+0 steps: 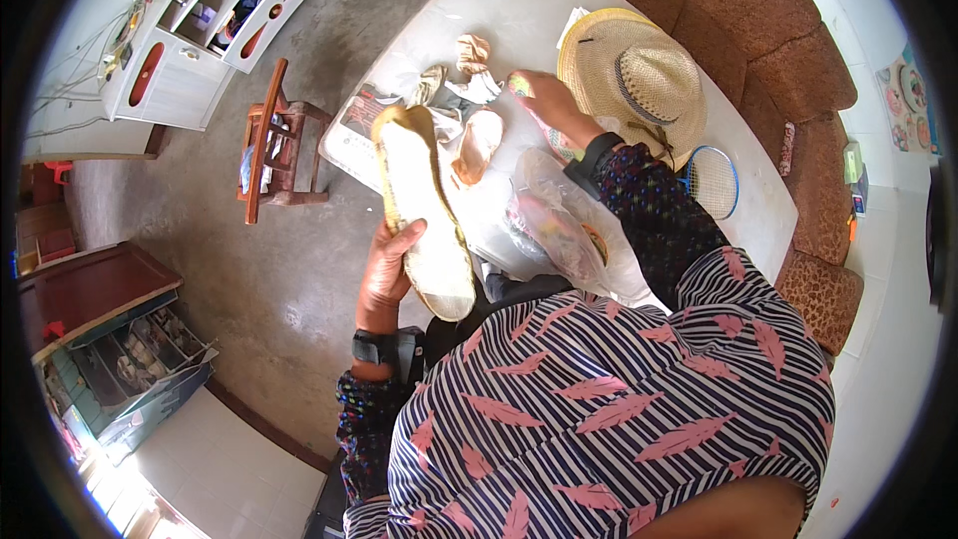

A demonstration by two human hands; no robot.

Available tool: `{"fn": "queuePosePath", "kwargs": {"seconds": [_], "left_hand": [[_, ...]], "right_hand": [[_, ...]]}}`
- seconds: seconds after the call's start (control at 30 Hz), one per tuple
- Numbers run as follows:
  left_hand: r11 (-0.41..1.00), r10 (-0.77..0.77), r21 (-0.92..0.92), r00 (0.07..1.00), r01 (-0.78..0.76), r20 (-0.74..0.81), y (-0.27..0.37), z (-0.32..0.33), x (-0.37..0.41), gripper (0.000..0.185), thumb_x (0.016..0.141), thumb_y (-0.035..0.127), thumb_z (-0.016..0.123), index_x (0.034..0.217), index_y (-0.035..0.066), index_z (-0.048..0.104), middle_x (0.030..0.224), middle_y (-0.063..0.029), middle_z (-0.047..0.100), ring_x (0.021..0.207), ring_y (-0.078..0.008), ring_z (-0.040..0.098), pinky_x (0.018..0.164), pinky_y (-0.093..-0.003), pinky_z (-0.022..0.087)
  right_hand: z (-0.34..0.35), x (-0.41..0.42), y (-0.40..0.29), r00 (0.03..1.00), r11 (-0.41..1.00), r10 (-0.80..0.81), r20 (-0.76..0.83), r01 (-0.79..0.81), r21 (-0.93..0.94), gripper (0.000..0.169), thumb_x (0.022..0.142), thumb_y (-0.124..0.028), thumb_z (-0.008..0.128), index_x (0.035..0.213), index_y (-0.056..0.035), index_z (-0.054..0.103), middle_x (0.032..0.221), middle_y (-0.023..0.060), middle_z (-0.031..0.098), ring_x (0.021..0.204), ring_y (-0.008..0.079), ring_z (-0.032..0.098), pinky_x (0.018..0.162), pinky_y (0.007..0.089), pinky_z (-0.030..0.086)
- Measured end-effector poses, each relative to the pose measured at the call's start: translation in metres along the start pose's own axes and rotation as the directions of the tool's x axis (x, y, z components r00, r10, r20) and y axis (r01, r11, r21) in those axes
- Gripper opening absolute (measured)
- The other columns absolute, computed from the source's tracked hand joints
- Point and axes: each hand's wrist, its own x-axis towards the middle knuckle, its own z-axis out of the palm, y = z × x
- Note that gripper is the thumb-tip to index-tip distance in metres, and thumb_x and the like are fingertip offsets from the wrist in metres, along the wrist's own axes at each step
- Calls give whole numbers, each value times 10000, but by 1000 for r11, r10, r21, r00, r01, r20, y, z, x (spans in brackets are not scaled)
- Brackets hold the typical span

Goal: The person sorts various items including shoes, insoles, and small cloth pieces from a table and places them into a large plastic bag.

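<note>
My left hand (389, 266) grips the edge of a large cream insole (426, 224) with a brownish rim, held up over the near left side of the table. The thumb lies on its pale face. My right hand (550, 101) is closed around a colourful patterned insole (550, 136), its fingers partly hiding it. Between the hands, crumpled socks lie on the table: a tan one (473, 54), a white one (479, 87) and an orange-and-white one (479, 144). A clear plastic bag (557, 228) with colourful contents sits below my right forearm.
The pale table (516, 4) also bears a woven straw hat (658, 75) and a blue badminton racket (715, 183) at right. Beyond it runs a brown sofa (763, 7). A wooden chair (303, 153) stands left, near a white cabinet (176, 75). Lower left is an open drawer (135, 359).
</note>
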Motion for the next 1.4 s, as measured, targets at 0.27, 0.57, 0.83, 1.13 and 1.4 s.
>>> {"fn": "queuePosePath", "kwargs": {"seconds": [0.27, 0.57, 0.83, 1.13, 1.4], "left_hand": [[989, 109, -64, 960, -130, -258, -10, -35, -16, 385, 862, 71, 577, 1220, 1, 454, 1113, -108, 587, 971, -214, 604, 855, -330, 503], [982, 186, 35, 940, -184, -287, -8, -26, -3, 404, 857, 76, 580, 1226, -9, 437, 1124, -108, 572, 965, -202, 590, 846, -316, 490], [983, 181, 77, 940, -165, -288, -16, -26, -8, 387, 855, 75, 586, 1208, -17, 458, 1106, -105, 585, 964, -195, 590, 842, -308, 486], [970, 229, 136, 940, -200, -253, -8, -31, 4, 384, 857, 73, 582, 1208, -19, 455, 1110, -99, 584, 972, -188, 586, 852, -315, 477], [958, 262, 155, 958, -243, -114, 7, -4, 37, 376, 872, 79, 547, 1224, -9, 449, 1097, -97, 591, 964, -192, 593, 837, -310, 485]], "right_hand": [[32, -61, 57, 923, 846, 385, -18, -360, -393, 567, 691, -329, 724, 1116, -46, 479, 944, 176, 626, 918, 339, 593, 775, 447, 464], [26, -57, 39, 950, 824, 313, 12, -265, -500, 482, 750, -335, 606, 1108, -21, 531, 1033, 127, 568, 977, 330, 559, 774, 445, 449], [61, -59, 41, 973, 745, 221, -66, -212, -633, 432, 714, -256, 582, 1045, 22, 585, 929, 172, 593, 895, 310, 583, 743, 407, 471], [0, 3, 85, 913, 907, 397, -95, -406, -112, 188, 797, -168, 515, 759, -13, 613, 838, 198, 642, 780, 346, 630, 693, 418, 494], [-115, 10, -39, 936, 231, 192, 296, -336, 913, 246, 836, 37, 484, 1071, 38, 558, 965, 60, 620, 821, 145, 606, 778, 282, 500]]}}
